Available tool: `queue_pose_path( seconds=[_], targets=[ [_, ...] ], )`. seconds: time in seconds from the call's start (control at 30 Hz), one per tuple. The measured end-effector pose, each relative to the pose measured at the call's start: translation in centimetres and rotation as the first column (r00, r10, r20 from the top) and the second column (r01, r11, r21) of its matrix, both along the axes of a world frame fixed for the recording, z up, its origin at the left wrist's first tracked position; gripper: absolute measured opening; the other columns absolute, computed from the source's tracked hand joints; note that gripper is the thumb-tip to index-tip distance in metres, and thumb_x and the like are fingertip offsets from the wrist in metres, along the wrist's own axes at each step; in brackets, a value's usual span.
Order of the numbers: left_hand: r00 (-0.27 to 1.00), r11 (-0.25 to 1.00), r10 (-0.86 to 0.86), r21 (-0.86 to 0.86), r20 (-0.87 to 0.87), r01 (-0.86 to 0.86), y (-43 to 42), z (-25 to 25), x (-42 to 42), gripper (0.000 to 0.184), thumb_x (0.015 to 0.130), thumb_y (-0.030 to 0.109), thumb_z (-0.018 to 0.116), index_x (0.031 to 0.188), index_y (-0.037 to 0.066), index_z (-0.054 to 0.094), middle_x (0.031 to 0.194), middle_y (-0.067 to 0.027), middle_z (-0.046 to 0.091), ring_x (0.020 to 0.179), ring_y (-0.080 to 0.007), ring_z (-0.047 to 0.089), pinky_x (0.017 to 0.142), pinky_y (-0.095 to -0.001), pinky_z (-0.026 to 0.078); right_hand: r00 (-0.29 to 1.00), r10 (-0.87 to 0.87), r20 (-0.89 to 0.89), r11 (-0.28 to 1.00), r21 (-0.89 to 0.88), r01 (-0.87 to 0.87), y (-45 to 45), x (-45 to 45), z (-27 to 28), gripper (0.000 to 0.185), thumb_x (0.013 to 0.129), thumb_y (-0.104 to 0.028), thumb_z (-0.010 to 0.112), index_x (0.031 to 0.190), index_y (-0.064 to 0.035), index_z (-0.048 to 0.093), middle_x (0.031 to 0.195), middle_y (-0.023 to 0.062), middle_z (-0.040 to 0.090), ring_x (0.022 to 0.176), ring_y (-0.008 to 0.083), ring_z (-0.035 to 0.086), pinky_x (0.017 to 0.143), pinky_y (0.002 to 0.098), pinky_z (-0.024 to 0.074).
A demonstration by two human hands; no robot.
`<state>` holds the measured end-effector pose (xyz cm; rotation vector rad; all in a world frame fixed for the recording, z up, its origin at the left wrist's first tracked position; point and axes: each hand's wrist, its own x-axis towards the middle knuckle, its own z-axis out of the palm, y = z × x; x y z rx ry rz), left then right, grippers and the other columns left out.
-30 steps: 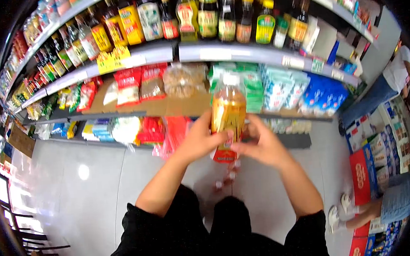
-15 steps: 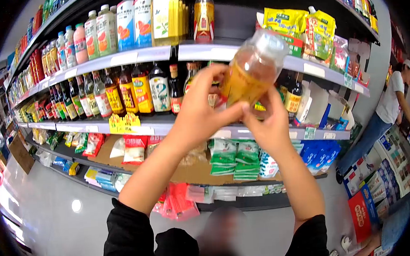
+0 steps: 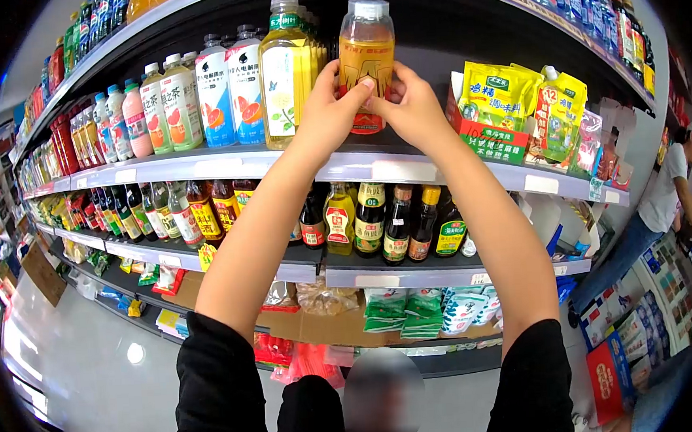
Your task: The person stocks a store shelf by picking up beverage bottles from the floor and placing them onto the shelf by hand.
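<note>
An upright bottle with a clear cap and a gold and red label is at the upper shelf, just above its front edge. My left hand wraps its left side and my right hand its right side, with the thumbs meeting on the label. Whether the base rests on the shelf is hard to tell. Directly left of it stands a large bottle of yellow drink with a white label. Some way to the right are yellow seasoning bags in a red and green box.
The upper shelf edge runs beneath my hands. Sauce bottles line the shelf below, with green and white bags lower down. A person in a white top is at the far right. An overhanging shelf edge is above.
The view has tilted up towards the upper shelf. Both hands have raised the bottle from low down to that shelf, and it has gone from tilted to upright.
</note>
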<state>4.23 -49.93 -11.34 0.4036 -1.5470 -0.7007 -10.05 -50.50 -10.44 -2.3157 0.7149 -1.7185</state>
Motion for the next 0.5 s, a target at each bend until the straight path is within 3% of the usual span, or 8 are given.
queue_pose_path(
  seconds=[0.07,0.1,0.17,0.27,0.37,0.5],
  targets=[
    [1.0,0.999,0.006,0.043,0.016,-0.007,-1.2,0.2,-0.3,0.051,0.084,0.024,0.059,0.124,-0.001,0.04,0.101,-0.0109,0.057,0.09,-0.0154,0.055,0.079,-0.027,0.045,0.998,-0.003,0.07,0.994,0.11,-0.004,-1.0,0.1,0.1,0.054,0.073,-0.014,0.069,0.118,0.0045,0.044,0.09,0.0145,0.063,0.075,0.0178,0.062,0.064,0.0278,0.0486],
    [0.999,0.997,0.016,0.08,0.034,-0.018,-1.8,0.2,-0.3,0.046,0.086,0.024,0.056,0.123,0.0,0.041,0.099,-0.0095,0.058,0.089,-0.0143,0.055,0.078,-0.0262,0.044,0.998,-0.004,0.069,0.994,0.111,-0.004,-1.3,0.1,0.1,0.054,0.073,-0.014,0.069,0.118,0.0045,0.044,0.09,0.0145,0.063,0.075,0.0178,0.062,0.064,0.0278,0.0486],
    [0.999,0.993,0.011,0.117,0.031,-0.015,-2.6,0.2,-0.6,0.045,0.086,0.023,0.056,0.122,0.0,0.042,0.099,-0.0096,0.058,0.089,-0.0145,0.055,0.078,-0.0265,0.044,0.994,-0.023,0.105,0.955,0.297,-0.009,-2.0,0.1,0.1,0.054,0.073,-0.016,0.07,0.116,0.0044,0.045,0.08,0.0115,0.063,0.058,0.0137,0.059,0.052,0.0265,0.0453],
    [0.999,0.986,0.02,0.166,0.03,-0.025,-2.8,-0.1,-0.8,0.044,0.085,0.024,0.056,0.12,-0.001,0.043,0.098,-0.0098,0.058,0.089,-0.0151,0.055,0.079,-0.0272,0.044,0.994,-0.097,0.052,0.943,0.323,0.075,-2.9,-0.2,-0.4,0.055,0.072,-0.017,0.071,0.116,0.0044,0.045,0.074,0.0102,0.063,0.052,0.0125,0.056,0.046,0.0266,0.0417],
    [0.991,0.982,0.009,0.187,0.133,-0.034,-3.4,-0.2,-0.4,0.046,0.085,0.025,0.056,0.119,-0.003,0.042,0.096,-0.0103,0.057,0.087,-0.0153,0.055,0.076,-0.0274,0.044,0.993,-0.121,0.006,0.935,0.335,0.112,-3.1,-0.4,-0.6,0.057,0.071,-0.018,0.071,0.116,0.0056,0.045,0.075,0.0118,0.063,0.058,0.0141,0.058,0.051,0.0265,0.0439],
    [0.998,0.982,0.005,0.187,0.065,-0.017,-4.0,-0.7,-0.6,0.049,0.084,0.024,0.056,0.121,-0.004,0.04,0.096,-0.0122,0.057,0.086,-0.017,0.055,0.074,-0.0278,0.045,0.986,-0.165,0.022,0.91,0.389,0.144,-3.4,-0.2,-1.0,0.064,0.069,-0.02,0.072,0.12,0.0056,0.043,0.081,0.0152,0.064,0.066,0.0175,0.062,0.059,0.0274,0.0463]
  ],
)
